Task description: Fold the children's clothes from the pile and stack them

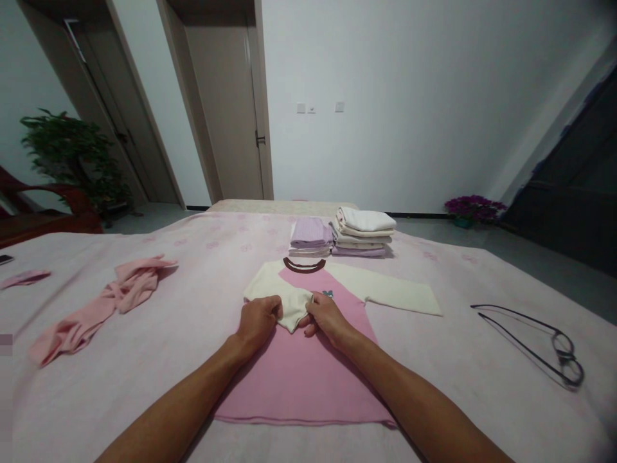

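A pink shirt (299, 379) with cream sleeves and a dark brown collar lies flat before me, its collar pointing away. One cream sleeve (405, 289) stretches out to the right. The other sleeve (292, 308) is folded inward over the chest. My left hand (260, 318) grips this folded sleeve near the shirt's left side, fingers curled. My right hand (328, 318) pinches the same sleeve at its end, near the middle of the chest. A small dark bow-like patch (328, 294) shows just above my right hand.
Folded lilac cloth (311, 235) and a taller stack of folded clothes (364, 231) stand beyond the collar. Crumpled pink clothing (106, 305) lies at left, with a smaller pink piece (25, 278) and a phone (6, 260). Glasses (562, 354) rest at right on the pale bedsheet (448, 386).
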`<action>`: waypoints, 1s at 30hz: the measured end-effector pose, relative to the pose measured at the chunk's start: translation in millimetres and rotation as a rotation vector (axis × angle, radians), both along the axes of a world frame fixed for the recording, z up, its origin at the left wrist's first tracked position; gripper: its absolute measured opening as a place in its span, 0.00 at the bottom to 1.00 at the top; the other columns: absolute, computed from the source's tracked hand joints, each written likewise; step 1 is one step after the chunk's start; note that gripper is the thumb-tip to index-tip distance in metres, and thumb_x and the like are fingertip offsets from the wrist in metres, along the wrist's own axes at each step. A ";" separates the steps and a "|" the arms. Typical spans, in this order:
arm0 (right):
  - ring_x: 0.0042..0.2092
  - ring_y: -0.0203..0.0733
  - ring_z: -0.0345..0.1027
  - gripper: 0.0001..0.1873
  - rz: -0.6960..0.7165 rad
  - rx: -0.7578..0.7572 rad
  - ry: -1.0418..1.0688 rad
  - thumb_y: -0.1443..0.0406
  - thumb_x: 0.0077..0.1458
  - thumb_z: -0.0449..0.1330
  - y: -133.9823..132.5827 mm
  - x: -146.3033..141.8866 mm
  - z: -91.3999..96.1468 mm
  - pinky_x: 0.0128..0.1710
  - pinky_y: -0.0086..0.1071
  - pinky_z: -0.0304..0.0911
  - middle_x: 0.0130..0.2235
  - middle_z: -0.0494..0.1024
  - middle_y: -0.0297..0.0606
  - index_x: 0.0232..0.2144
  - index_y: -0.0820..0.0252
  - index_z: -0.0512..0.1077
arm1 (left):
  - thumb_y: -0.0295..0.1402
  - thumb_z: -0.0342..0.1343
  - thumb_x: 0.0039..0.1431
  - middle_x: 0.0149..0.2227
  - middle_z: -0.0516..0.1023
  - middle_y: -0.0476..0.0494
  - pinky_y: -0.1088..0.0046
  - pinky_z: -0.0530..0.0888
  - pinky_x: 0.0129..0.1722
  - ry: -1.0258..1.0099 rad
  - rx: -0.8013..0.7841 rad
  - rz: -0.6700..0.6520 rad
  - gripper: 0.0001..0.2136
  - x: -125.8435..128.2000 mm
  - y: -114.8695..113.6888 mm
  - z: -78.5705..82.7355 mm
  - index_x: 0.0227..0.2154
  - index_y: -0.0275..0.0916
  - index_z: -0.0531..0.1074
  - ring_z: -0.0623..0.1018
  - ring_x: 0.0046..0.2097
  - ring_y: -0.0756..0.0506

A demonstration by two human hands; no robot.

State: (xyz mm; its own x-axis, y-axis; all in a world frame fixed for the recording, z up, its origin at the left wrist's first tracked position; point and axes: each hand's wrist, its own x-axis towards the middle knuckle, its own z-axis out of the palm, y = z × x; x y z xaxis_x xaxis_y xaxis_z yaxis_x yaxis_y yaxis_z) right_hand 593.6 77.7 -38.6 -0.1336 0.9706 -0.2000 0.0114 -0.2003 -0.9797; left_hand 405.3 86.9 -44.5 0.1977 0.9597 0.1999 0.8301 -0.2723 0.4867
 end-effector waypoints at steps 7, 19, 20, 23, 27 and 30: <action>0.21 0.36 0.70 0.16 -0.001 0.003 0.015 0.67 0.49 0.54 -2.4 0.8 3.1 0.16 0.24 0.63 0.25 0.77 0.37 0.41 0.65 0.72 | 0.21 0.50 0.48 0.27 0.80 0.47 0.71 0.56 0.30 0.112 -0.042 0.016 0.10 0.8 2.0 4.2 0.23 0.41 0.73 0.75 0.31 0.46; 0.19 0.36 0.69 0.08 -0.002 -0.037 0.002 0.66 0.51 0.56 1.0 4.9 -3.8 0.16 0.25 0.63 0.24 0.78 0.38 0.35 0.64 0.70 | 0.48 0.41 0.65 0.38 0.82 0.41 0.68 0.58 0.31 0.445 -0.288 0.116 0.18 -71.0 -24.9 43.7 0.35 0.43 0.72 0.79 0.40 0.38; 0.19 0.36 0.69 0.08 0.002 -0.042 0.000 0.65 0.53 0.56 0.9 5.5 -3.1 0.15 0.25 0.62 0.24 0.78 0.39 0.35 0.64 0.70 | 0.49 0.41 0.65 0.38 0.82 0.41 0.67 0.58 0.32 0.453 -0.292 0.100 0.19 -72.1 -33.4 41.7 0.34 0.43 0.72 0.79 0.39 0.38; 0.22 0.37 0.71 0.10 0.000 -0.017 0.044 0.63 0.52 0.57 2.0 8.1 -0.4 0.16 0.25 0.62 0.27 0.79 0.40 0.35 0.63 0.71 | 0.49 0.44 0.63 0.36 0.81 0.42 0.67 0.58 0.32 0.453 -0.277 0.076 0.18 -71.3 -56.5 35.6 0.32 0.42 0.70 0.78 0.38 0.39; 0.27 0.38 0.71 0.13 -0.095 0.072 0.172 0.61 0.48 0.58 9.1 12.4 5.3 0.22 0.27 0.64 0.31 0.79 0.38 0.36 0.62 0.72 | 0.43 0.47 0.61 0.36 0.79 0.42 0.68 0.58 0.32 0.450 -0.236 0.058 0.11 -70.7 -72.3 29.6 0.32 0.42 0.67 0.77 0.37 0.41; 0.29 0.38 0.69 0.15 -0.181 0.146 0.200 0.58 0.46 0.59 17.6 14.8 13.2 0.26 0.28 0.64 0.31 0.78 0.36 0.36 0.61 0.72 | 0.42 0.48 0.61 0.35 0.79 0.45 0.69 0.58 0.32 0.358 -0.294 0.046 0.09 -72.0 -75.2 26.4 0.33 0.43 0.66 0.76 0.36 0.42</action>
State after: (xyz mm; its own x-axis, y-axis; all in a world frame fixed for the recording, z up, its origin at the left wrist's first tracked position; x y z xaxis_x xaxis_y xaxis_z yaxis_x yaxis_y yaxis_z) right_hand 608.4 95.3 -25.5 0.0217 0.9988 -0.0440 -0.2076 -0.0385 -0.9775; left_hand 333.3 11.8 -18.1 0.1609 0.9747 -0.1552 0.9678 -0.1250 0.2185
